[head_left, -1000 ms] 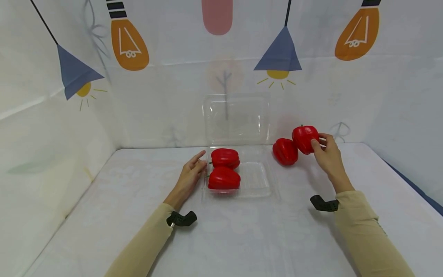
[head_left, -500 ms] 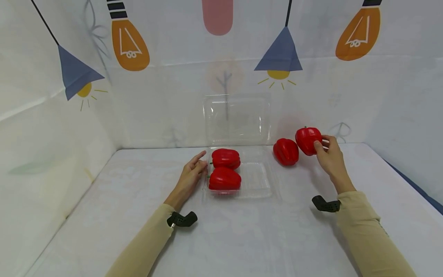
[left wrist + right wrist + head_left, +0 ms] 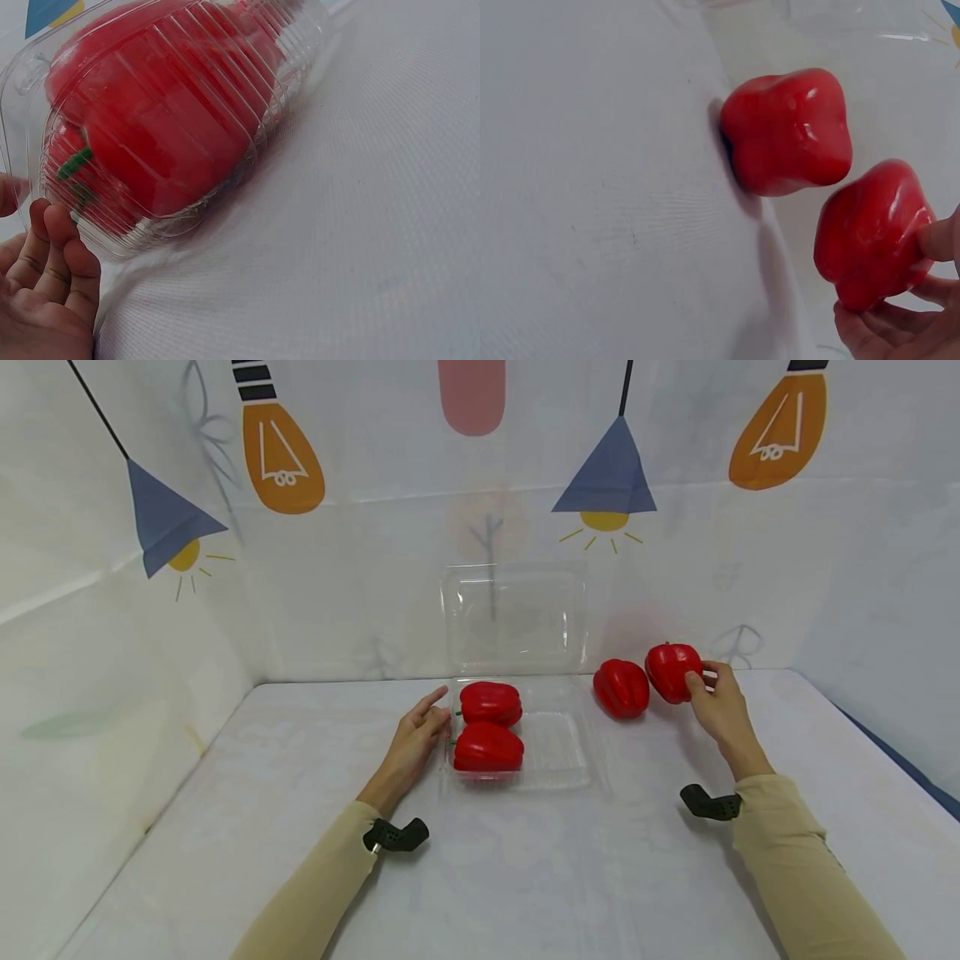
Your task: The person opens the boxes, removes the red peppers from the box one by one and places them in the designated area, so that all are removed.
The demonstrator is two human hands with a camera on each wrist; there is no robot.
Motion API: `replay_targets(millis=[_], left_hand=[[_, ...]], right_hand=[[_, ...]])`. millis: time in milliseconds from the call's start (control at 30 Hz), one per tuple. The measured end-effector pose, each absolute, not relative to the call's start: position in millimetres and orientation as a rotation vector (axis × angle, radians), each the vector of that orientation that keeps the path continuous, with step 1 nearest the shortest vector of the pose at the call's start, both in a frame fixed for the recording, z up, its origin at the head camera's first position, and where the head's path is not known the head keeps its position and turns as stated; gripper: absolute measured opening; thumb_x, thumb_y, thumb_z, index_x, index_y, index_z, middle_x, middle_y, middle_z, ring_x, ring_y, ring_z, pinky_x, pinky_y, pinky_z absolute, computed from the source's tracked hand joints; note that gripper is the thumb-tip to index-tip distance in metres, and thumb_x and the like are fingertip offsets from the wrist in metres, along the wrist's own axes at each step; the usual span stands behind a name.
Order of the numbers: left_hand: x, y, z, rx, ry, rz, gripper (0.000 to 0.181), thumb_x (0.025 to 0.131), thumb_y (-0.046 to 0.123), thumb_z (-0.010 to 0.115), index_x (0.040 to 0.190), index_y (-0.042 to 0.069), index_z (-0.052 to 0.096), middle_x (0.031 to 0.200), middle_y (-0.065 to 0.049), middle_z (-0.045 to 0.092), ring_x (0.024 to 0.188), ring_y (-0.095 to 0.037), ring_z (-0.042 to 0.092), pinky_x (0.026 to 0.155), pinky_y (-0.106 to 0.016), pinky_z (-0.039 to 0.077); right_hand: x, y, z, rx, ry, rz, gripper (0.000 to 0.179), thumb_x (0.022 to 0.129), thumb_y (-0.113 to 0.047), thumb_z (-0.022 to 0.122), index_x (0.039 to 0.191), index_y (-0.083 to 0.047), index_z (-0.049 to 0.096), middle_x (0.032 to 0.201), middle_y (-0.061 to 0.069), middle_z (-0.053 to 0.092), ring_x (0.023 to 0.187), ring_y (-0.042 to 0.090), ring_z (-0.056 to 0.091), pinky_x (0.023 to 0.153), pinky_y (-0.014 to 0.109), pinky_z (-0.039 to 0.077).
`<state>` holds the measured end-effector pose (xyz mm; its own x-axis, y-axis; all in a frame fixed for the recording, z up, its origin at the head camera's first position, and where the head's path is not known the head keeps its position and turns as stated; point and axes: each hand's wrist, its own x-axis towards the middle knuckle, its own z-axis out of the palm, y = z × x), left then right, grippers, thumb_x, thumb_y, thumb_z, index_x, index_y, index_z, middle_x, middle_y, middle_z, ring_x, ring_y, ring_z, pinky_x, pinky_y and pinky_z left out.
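My right hand [image 3: 723,706] grips a red bell pepper [image 3: 670,672] between thumb and fingers, its green stem up. In the right wrist view this bell pepper [image 3: 874,232] hangs over the table, its shadow falling below. Just left of it a second red bell pepper [image 3: 621,688] lies on the table. Two more bell peppers [image 3: 488,746] lie on their sides in the left half of a clear plastic clamshell box [image 3: 555,752]. At the box's left wall is my left hand [image 3: 412,735], its fingertips [image 3: 56,217] against the ribbed plastic.
The box's clear lid [image 3: 513,618] stands raised against the white printed backdrop [image 3: 360,585] at the table's rear edge. A white cloth covers the table [image 3: 525,877]. Dark wrist cameras [image 3: 393,834] sit on both forearms.
My right hand has moved slightly right and lower with the bell pepper, away from the one on the table at first, then down beside it. My left hand stays at the box.
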<state>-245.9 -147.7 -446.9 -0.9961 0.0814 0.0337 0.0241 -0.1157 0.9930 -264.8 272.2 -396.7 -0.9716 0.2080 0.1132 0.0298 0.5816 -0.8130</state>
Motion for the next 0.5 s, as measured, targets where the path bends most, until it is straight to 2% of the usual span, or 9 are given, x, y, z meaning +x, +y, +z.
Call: replay_targets(millis=[500], left_hand=[[-247,-147,-447,0.117,2.104,2.307,0.047,0.097,0.017,0.051,0.142,0.015,0.042,0.077,0.006,0.048,0.073,-0.007,0.044,0.062,-0.017,0.035]], right_hand=[[-269,276,-412,-0.254,-2.670,1.435,0.062,0.101,-0.034,0.026,0.147,0.005,0.011,0.144,0.035,0.026,0.130,0.047,0.032,0.105,0.056,0.034]])
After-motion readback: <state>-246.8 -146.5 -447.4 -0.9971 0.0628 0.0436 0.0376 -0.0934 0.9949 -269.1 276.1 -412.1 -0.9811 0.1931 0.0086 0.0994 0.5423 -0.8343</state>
